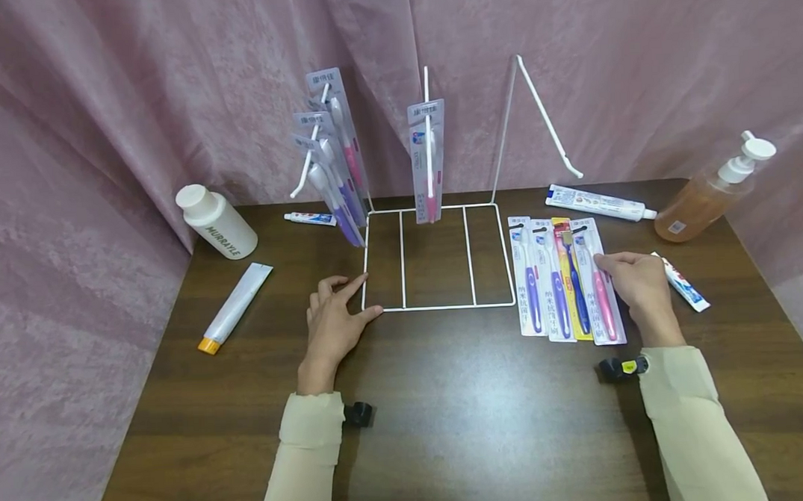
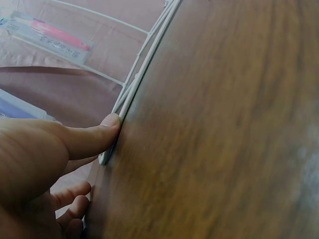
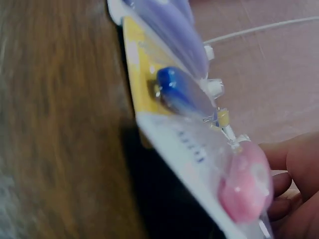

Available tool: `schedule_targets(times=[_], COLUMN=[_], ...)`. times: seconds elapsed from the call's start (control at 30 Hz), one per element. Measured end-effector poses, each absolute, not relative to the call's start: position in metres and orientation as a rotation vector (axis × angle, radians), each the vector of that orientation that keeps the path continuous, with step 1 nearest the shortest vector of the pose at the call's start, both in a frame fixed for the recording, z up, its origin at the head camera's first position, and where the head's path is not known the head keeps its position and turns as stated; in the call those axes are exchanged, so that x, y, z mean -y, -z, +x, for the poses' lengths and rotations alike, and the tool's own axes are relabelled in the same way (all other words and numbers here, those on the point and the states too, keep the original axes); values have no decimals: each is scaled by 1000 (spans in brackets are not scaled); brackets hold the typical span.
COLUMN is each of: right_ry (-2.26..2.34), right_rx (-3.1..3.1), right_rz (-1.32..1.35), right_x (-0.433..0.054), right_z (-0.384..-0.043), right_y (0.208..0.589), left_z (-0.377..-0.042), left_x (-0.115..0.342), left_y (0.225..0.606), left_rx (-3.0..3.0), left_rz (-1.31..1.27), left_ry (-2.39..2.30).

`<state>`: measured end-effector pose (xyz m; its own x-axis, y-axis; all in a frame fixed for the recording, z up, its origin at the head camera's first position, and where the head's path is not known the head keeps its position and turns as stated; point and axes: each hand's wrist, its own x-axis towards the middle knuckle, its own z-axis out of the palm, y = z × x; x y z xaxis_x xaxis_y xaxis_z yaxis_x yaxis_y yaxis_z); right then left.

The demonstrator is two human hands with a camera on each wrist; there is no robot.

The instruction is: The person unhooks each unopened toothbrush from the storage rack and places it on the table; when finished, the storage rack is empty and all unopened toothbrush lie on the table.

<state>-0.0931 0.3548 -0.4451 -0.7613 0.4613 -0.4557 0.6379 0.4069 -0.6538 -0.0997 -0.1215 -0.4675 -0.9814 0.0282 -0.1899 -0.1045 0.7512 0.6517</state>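
Note:
In the head view my left hand (image 1: 333, 321) touches the front left corner of a white wire rack (image 1: 438, 307), thumb and forefinger apart on its bars. The left wrist view shows the thumb (image 2: 89, 142) against the bar. At the right, my right hand (image 1: 639, 289) pinches the edge of a packaged pink toothbrush (image 1: 603, 294), with its thumb hidden in the head view. Beside that pack lie a yellow-backed blue toothbrush pack (image 1: 578, 295) and two purple toothbrush packs (image 1: 557, 296). Another pink toothbrush pack (image 1: 419, 160) hangs on the rack's middle hook; several packs (image 1: 345, 189) hang on the left one.
The right hook (image 1: 546, 113) juts forward bare. A white bottle (image 1: 222, 225), a silver tube (image 1: 236, 306) and a small toothpaste tube (image 1: 311, 218) lie left. On the right are a long toothpaste tube (image 1: 597, 201), an amber pump bottle (image 1: 695, 204) and another small tube (image 1: 686, 287).

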Motion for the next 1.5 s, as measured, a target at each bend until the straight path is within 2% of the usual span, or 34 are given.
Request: schedule_targets(times=[1.5], right_ry=[1058], right_rx=[-2682], right_rz=[936], right_x=[-354], right_z=[-100], right_y=[450], left_z=[-102], left_x=[125], left_y=[474], left_rx=[-2760], left_rz=[-45], left_ry=[-1087])
